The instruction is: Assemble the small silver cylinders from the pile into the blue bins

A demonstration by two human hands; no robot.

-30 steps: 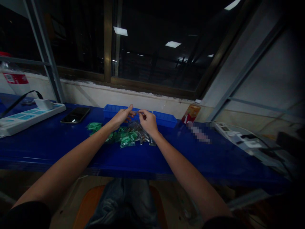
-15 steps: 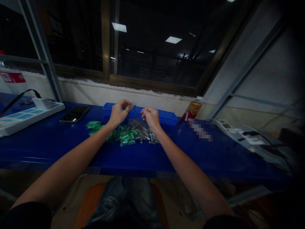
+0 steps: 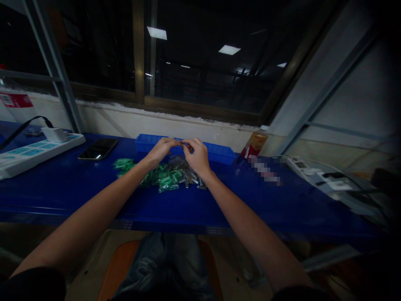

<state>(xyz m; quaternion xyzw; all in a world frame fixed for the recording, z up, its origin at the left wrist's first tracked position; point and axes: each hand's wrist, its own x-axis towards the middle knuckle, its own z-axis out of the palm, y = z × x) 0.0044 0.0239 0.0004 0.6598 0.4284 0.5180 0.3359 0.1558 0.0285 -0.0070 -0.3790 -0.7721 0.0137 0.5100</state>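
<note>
My left hand [image 3: 163, 150] and my right hand [image 3: 198, 158] meet above the pile, fingertips pinched together. Whatever lies between the fingertips is small, dark and mostly hidden. Below and left of the hands is a heap of small green plastic bags [image 3: 168, 180]. Clear plastic bags [image 3: 179, 162] and thin metal pieces [image 3: 189, 179] lie beside it, partly under my right hand. Just behind both hands stands a long, shallow blue tray [image 3: 219, 153], its middle covered by them.
A phone [image 3: 98, 149] and a white power strip [image 3: 40, 152] lie on the left of the blue table [image 3: 194, 213]. At the back right stands an orange-and-red carton [image 3: 255, 145]. Another power strip [image 3: 319, 177] with cables lies at the right. A bottle [image 3: 15, 100] is far left.
My hands were apart, with a small clear piece with a brownish part at my left fingertips. Both have come together, and that piece is now hidden.
</note>
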